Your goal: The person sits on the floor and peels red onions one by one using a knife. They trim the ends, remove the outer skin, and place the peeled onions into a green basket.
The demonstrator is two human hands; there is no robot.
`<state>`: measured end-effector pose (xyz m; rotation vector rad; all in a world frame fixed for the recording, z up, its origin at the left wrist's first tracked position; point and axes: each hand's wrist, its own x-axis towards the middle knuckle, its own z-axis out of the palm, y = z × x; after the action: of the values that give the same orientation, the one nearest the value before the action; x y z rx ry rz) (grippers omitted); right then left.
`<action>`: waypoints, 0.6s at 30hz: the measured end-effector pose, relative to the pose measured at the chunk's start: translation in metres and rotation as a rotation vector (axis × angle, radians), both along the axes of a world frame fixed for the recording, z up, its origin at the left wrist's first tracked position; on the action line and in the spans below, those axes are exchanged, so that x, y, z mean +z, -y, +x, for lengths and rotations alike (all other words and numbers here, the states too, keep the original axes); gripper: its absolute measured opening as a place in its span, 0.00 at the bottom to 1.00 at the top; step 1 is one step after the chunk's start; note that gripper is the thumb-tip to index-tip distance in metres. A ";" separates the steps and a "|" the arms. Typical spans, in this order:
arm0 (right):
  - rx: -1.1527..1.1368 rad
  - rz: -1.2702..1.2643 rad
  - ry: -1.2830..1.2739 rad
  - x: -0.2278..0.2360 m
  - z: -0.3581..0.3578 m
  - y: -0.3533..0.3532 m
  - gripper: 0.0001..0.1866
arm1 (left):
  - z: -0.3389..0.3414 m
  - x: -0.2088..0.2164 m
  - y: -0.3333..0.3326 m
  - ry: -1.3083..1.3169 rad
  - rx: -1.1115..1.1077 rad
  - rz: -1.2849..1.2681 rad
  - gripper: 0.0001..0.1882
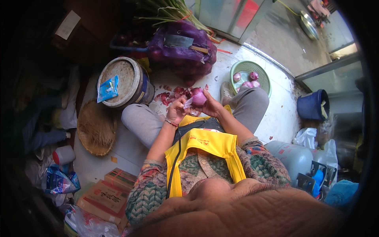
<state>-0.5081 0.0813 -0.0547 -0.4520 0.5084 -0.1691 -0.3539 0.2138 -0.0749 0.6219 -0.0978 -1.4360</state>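
Observation:
Between my knees, my right hand [212, 105] is wrapped round a red onion [199, 99] with smooth purple sides. The fingers of my left hand [176, 112] are closed on a pale strip of onion peel [188, 103] at the onion's left side. Dark red onion skins [178, 93] lie scattered on the floor just beyond my hands. Ahead to the right, a green plastic basket [263, 70] holds several peeled red onions [247, 84]. A purple mesh sack [160, 43] of onions stands straight ahead, and a cleaver [178, 41] with a wooden handle rests on it.
Left of my knee stands a lidded bucket [123, 70] carrying a blue packet [107, 89]. A woven basket [96, 128] and cardboard boxes [103, 198] are at left. Long green stalks [173, 10] lie behind the sack. A dark blue bucket [310, 106] and a grey gas cylinder [287, 155] stand right.

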 end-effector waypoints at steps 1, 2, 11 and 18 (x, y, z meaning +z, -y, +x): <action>0.030 0.005 0.001 -0.001 0.000 0.000 0.38 | 0.001 -0.001 -0.001 -0.106 0.015 -0.027 0.06; 0.047 0.020 0.026 -0.001 0.000 -0.001 0.39 | 0.003 -0.001 -0.001 -0.162 0.008 -0.113 0.06; 0.108 0.255 0.125 -0.019 -0.002 0.006 0.49 | 0.022 0.003 0.000 -0.443 0.219 -0.193 0.07; 0.083 -0.014 0.043 -0.012 -0.005 -0.001 0.46 | 0.046 0.011 0.000 -0.273 0.189 -0.296 0.19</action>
<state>-0.5128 0.0826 -0.0672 -0.4812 0.4461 -0.1025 -0.3082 0.2141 -0.0641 0.1841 -0.0337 -1.2788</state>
